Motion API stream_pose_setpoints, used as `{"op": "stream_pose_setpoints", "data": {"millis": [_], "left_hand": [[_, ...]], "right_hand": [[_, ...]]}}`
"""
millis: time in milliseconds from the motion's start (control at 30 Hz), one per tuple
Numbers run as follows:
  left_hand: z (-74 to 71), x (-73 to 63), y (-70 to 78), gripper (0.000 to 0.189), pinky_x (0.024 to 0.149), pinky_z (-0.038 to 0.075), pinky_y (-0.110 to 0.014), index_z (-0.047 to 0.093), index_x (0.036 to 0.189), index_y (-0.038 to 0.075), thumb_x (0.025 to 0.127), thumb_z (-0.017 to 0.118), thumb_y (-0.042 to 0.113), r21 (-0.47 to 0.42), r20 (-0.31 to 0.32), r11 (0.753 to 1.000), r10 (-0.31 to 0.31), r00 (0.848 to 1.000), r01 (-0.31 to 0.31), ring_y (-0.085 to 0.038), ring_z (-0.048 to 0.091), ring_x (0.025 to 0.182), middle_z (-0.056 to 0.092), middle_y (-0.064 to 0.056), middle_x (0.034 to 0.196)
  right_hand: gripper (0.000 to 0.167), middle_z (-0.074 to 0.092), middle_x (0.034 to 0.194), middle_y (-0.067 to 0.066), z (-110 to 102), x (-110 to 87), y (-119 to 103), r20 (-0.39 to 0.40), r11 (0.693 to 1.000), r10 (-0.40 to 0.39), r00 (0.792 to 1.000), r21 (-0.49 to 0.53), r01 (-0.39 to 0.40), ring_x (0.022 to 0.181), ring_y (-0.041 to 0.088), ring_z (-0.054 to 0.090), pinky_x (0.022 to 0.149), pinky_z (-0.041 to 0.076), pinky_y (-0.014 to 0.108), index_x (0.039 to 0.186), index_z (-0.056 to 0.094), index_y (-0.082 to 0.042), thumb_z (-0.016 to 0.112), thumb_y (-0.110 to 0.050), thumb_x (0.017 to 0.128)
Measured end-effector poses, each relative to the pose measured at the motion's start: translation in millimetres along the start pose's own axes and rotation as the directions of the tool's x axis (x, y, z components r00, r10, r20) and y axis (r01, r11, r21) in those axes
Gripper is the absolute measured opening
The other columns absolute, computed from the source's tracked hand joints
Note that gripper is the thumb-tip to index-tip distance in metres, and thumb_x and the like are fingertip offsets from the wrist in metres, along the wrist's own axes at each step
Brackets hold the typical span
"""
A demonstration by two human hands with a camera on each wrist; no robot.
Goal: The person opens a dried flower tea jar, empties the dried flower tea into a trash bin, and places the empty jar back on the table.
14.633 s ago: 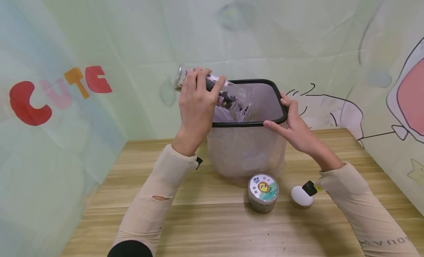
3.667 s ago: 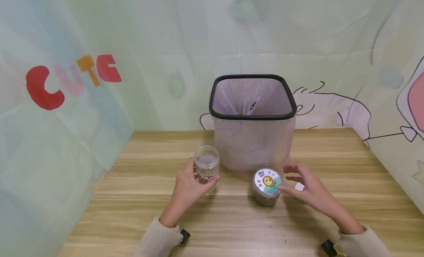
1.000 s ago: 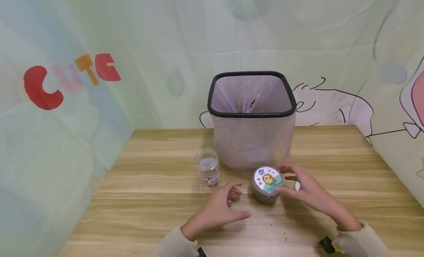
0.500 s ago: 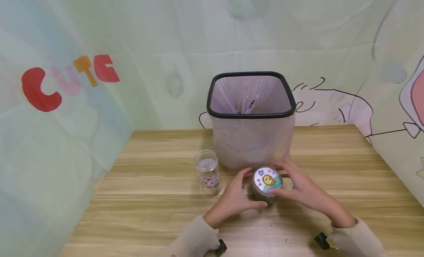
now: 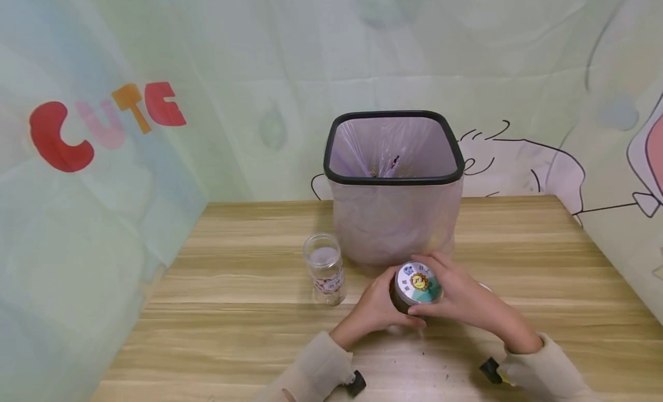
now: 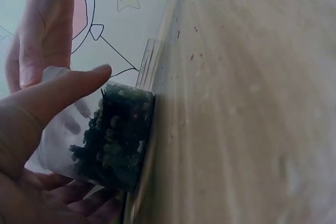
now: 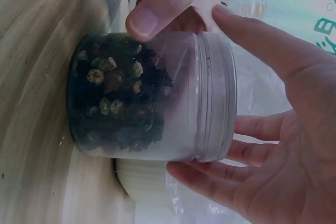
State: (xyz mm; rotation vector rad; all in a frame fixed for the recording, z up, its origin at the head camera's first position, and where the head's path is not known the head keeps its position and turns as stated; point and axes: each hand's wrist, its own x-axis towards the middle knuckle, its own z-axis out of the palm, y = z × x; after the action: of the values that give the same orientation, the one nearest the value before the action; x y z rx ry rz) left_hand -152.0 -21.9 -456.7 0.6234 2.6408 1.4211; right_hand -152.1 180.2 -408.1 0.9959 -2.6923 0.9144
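Hands (image 5: pixel 414 304) grip jar (image 5: pixel 417 287) | wrist views: dark dried contents (image 7: pixel 118 98)

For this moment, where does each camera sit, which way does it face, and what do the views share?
Head: looks forward and down at the table, bin and empty jar; both hands and sleeves show.
Left wrist: low by the tabletop, facing the jar of dark bits; left hand and right hand show.
Right wrist: close, side-on to the jar; right hand round the lid, left thumb on the body.
Shared: the jar gripped by both hands.
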Motion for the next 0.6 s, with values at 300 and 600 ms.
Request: {"op": "stream_pose_setpoints", "data": {"millis": [300,600], "left_hand": [[-0.7,-0.5,3.3,0.088,0.1,0.046,-0.031,0.05,0.139,0.012,0.065,0.095,0.034,0.008,0.004,1.0,-0.019,1.0,0.019,-0.012,0.056,0.116,0.06,-0.001,0.129],[-2.6,-2.0,4.6,0.096,0.099,0.046,-0.03,0.05,0.14,0.016,0.059,0.097,0.04,-0.037,-0.023,0.999,-0.001,1.0,0.0,-0.008,0.056,0.113,0.061,0.005,0.126]], "right_hand": [[0.083,0.054,0.124,0.015,3.6,3.6,-1.5,-0.025,0.995,-0.075,0.997,-0.065,0.073,0.104,0.026,0.059,0.084,0.055,0.045,0.131,0.055,0.006,0.094,-0.03,0.066],[0.079,0.059,0.119,0.013,-1.6,7.0,-3.9,-0.049,0.998,-0.055,0.997,-0.009,0.055,0.099,0.023,0.061,0.079,0.056,0.041,0.128,0.06,0.003,0.093,-0.035,0.067]]}}
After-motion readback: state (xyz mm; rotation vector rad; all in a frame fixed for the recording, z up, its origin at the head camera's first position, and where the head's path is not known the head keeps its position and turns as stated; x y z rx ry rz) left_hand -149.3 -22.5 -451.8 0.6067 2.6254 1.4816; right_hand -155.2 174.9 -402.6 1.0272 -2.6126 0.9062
